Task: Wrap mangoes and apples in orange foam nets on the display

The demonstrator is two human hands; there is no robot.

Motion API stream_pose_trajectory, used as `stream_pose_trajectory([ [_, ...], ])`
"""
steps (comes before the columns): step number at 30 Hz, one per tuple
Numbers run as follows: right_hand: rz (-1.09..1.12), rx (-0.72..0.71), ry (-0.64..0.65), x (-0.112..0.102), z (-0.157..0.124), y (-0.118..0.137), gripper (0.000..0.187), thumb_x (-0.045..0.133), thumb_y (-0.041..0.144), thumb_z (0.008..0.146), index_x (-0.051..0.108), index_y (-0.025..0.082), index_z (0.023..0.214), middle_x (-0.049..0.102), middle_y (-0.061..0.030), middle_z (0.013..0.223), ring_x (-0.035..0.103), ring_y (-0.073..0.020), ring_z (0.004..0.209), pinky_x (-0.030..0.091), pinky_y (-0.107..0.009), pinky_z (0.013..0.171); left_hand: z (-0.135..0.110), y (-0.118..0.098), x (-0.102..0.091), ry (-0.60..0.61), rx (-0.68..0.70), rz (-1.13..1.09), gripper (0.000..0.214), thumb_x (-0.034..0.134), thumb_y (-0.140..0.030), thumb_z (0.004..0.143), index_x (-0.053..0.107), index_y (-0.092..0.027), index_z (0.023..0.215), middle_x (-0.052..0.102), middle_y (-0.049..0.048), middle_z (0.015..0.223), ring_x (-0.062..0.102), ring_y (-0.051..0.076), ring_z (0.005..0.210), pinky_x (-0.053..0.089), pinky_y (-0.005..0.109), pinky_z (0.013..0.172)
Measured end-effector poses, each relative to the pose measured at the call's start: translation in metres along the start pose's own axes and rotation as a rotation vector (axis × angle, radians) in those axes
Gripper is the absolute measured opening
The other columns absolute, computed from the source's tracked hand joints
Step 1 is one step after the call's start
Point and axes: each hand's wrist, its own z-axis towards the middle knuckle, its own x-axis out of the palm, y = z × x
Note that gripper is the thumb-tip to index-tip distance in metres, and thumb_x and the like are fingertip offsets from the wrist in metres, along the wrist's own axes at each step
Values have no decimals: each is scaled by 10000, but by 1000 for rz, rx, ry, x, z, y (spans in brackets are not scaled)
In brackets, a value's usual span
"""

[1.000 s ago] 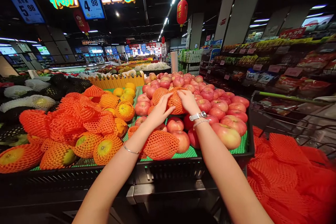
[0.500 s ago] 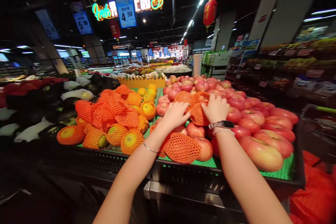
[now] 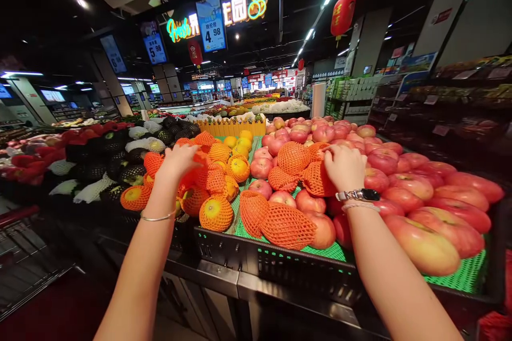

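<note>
My left hand (image 3: pixel 181 162) is over the heap of orange foam fruit nets (image 3: pixel 212 176) that lies on the oranges. Its fingers reach out to the right, and an orange-red blur shows just below them. My right hand (image 3: pixel 347 169), with a watch at the wrist, is among the apples (image 3: pixel 384 162). Its fingers are curled at the edge of an orange foam net (image 3: pixel 318 178), their tips partly hidden. More foam nets (image 3: pixel 294 157) lie beside it on the apples. A netted orange (image 3: pixel 216 213) sits near the front edge.
A black crate (image 3: pixel 280 258) with green matting holds the apples. Two flattened foam nets (image 3: pixel 288 224) lie at its front. Dark netted fruit (image 3: pixel 116 160) is at left, near a shopping cart (image 3: pixel 32 256). Shelves (image 3: pixel 440 106) stand at right; price signs (image 3: pixel 212 24) hang above.
My left hand has moved left from the nets among the apples to the heap over the oranges. My right hand stays by the nets on the apples. The view has turned left.
</note>
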Motion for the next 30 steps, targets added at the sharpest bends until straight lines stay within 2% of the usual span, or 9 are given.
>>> stream_pose_trajectory([
  [3, 34, -28, -16, 1, 0, 1, 354, 377, 229, 923, 695, 120, 1036, 695, -183, 1062, 538, -324, 1016, 343, -401, 779, 5, 21, 0, -56, -21, -93, 286, 483, -177, 846, 659, -177, 1072, 693, 159, 1118, 635, 340, 1039, 484, 444, 874],
  [7, 99, -25, -71, 0, 0, 1, 351, 374, 247, 920, 691, 127, 1011, 693, -175, 1046, 531, -312, 981, 332, -405, 802, 14, 27, -5, -488, 34, -308, 230, 487, -130, 805, 637, -214, 958, 681, 106, 1031, 631, 277, 992, 489, 388, 876],
  [10, 206, -58, -137, -2, 0, 1, 346, 367, 264, 921, 681, 146, 1004, 685, -156, 1037, 534, -305, 979, 346, -425, 851, 24, 11, -9, -858, 91, -523, 217, 506, -97, 760, 604, -226, 904, 644, 85, 1027, 603, 249, 1006, 482, 399, 924],
  [13, 434, -114, -205, -4, 0, 6, 333, 376, 308, 926, 660, 167, 1029, 672, -140, 1048, 552, -292, 1014, 384, -445, 921, 29, -28, -12, -995, 169, -748, 214, 483, -61, 723, 572, -225, 829, 627, 61, 970, 596, 223, 1001, 489, 392, 938],
  [15, 688, -194, -222, -5, -1, 12, 378, 435, 397, 918, 595, 179, 1182, 634, -138, 1181, 563, -274, 1078, 426, -439, 955, 26, -65, -14, -954, 237, -868, 233, 485, -62, 707, 568, -221, 855, 617, 50, 996, 592, 212, 1025, 496, 380, 944],
  [19, 1073, -414, -93, -7, -6, 23, 855, 635, 562, 804, 244, 259, 1502, 396, -130, 1509, 540, -248, 1223, 489, -411, 979, 8, -143, -14, -726, 432, -1007, 611, 517, -43, 674, 496, -239, 1253, 561, 72, 1243, 562, 208, 1117, 494, 360, 969],
  [22, 1037, -430, -125, -7, -6, 25, 706, 618, 507, 843, 365, 248, 1449, 448, -115, 1478, 464, -253, 1328, 405, -450, 1100, 2, -180, -5, -551, 570, -1097, 727, 517, -43, 690, 413, -266, 1373, 544, 78, 1337, 550, 205, 1157, 466, 366, 1021],
  [27, 1095, -306, -196, -5, -5, 27, 419, 574, 400, 857, 558, 184, 1216, 626, -115, 1254, 572, -242, 1196, 426, -439, 1075, 19, -186, 20, -266, 735, -1337, 536, 558, -115, 748, 506, -198, 1275, 601, 83, 1319, 593, 206, 1137, 490, 384, 1010],
  [30, 1109, -316, -104, -3, -12, 35, 327, 606, 424, 834, 613, 197, 1070, 676, -91, 1121, 621, -246, 1093, 462, -438, 1023, 27, -177, 34, -169, 592, -1251, 481, 558, -63, 750, 547, -193, 1212, 644, 69, 1229, 617, 194, 1088, 514, 358, 977],
])
